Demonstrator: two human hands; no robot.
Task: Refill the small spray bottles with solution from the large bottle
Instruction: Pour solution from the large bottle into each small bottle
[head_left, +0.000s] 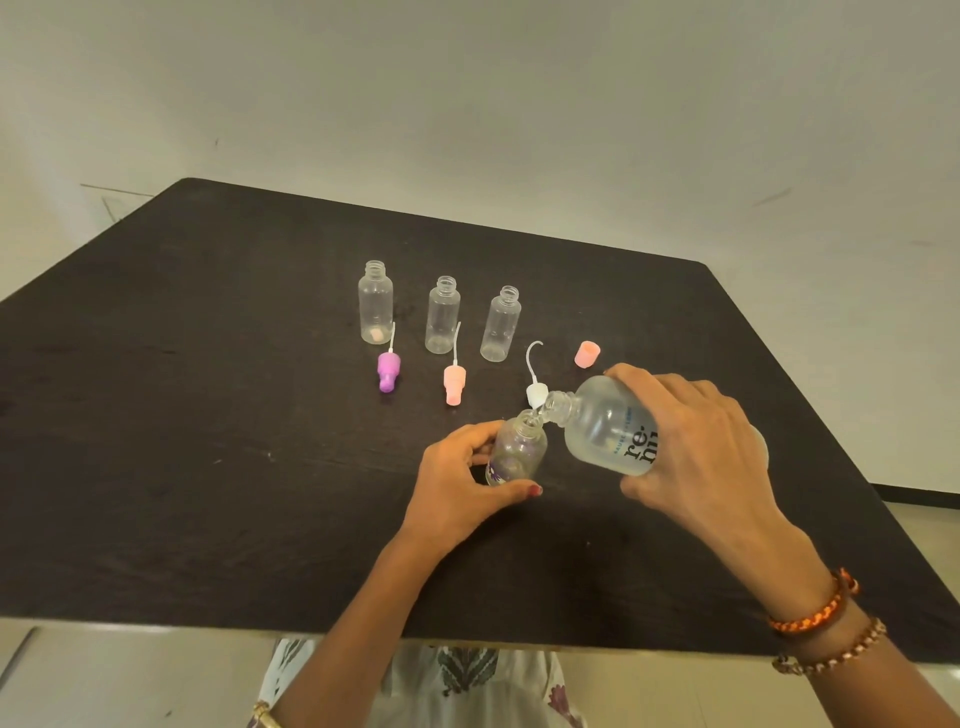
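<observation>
The right hand (691, 447) grasps the large bottle (602, 431) around its body, fingers curled over the far side and thumb under the near side. The large bottle is tipped well over, its long axis running from lower right up to the left, with its open neck pointing left and slightly down. That neck sits just above and touching, or almost touching, the mouth of a small spray bottle (517, 449); the view is too tight to tell which. Clear liquid fills part of the large bottle.

The left hand (457, 480) grasps the small spray bottle near the middle of the dark desk (208, 415), thumb on its near side and fingers on its left side. This bottle leans a little, its mouth tilted up and to the right towards the large bottle.

Farther back, three empty small bottles stand upright and uncapped in a row: the left bottle (375, 302), the middle bottle (442, 315) and the right bottle (501, 323). Just near of them lie the spray tops, each with its tube pointing away: a purple spray top (388, 368), a pink spray top (453, 383) and a white spray top (535, 392) with a curled tube. A pink cap (587, 354) sits to the right, apart from the row.
</observation>
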